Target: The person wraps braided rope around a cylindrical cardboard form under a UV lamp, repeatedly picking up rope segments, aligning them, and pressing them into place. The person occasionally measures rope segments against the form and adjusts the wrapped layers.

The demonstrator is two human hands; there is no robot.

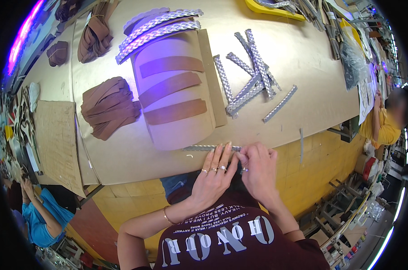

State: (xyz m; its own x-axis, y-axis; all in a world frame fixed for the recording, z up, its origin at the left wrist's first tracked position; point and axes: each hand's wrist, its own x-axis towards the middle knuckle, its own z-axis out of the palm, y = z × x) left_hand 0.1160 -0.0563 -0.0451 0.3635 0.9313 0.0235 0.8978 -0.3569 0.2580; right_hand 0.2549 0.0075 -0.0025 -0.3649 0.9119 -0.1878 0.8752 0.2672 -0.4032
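A silver-grey braided strip (199,148) lies along the near edge of the table. My left hand (216,173), with rings and a bracelet, rests on it with its fingers stretched out flat, pressing it down. At the strip's right end, my right hand (259,168) is closed, thumb and fingers pinched together; its fingertips hide that end. Just beyond my hands stands a pale curved form (177,132) with three brown strips (174,112) laid across it. Silver braided strips (159,37) also lie over its far end.
Loose braided strips (253,76) lie right of the form, and a stack of brown strips (107,105) left of it. Brown bundles (96,38) sit farther back. A yellow tray (276,11) is at the far edge. Other people work at left (49,216) and right (383,121).
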